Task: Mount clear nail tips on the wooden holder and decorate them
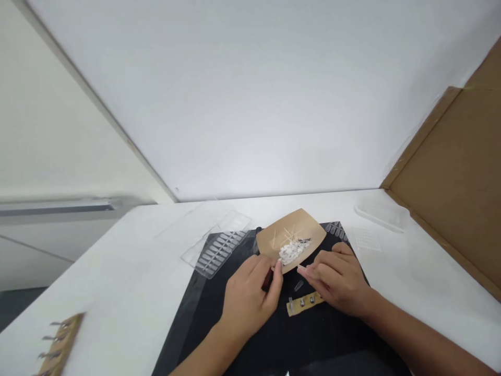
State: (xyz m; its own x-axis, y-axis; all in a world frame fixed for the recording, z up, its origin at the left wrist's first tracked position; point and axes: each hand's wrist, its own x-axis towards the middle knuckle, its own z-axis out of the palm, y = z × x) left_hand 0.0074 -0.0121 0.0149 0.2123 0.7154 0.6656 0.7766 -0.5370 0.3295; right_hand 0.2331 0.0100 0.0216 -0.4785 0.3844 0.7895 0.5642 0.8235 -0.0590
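Note:
My left hand (250, 292) is closed in a pinch at the near rim of a brown paper tray (270, 235), with a small white piece (280, 260) at its fingertips. To the right, my right hand (338, 277) pinches a small pale piece (301, 268), too small to name surely. Inside the tray lie a heap of white bits (291, 251) and several thin sticks (287, 234). Between my hands a clear false nail tip (299, 285) rests on the black mat (270, 344). Beside it is a tan strip (297, 308) with metal studs, partly hidden by my right hand.
A clear case of nail tips (221, 254) lies left of the tray; more nail tips (336, 230) lie right of it. A translucent lid-like tray (381, 211) stands near the cardboard wall (454, 183). Another studded strip (62, 342) sits at front left on the white table (129, 292).

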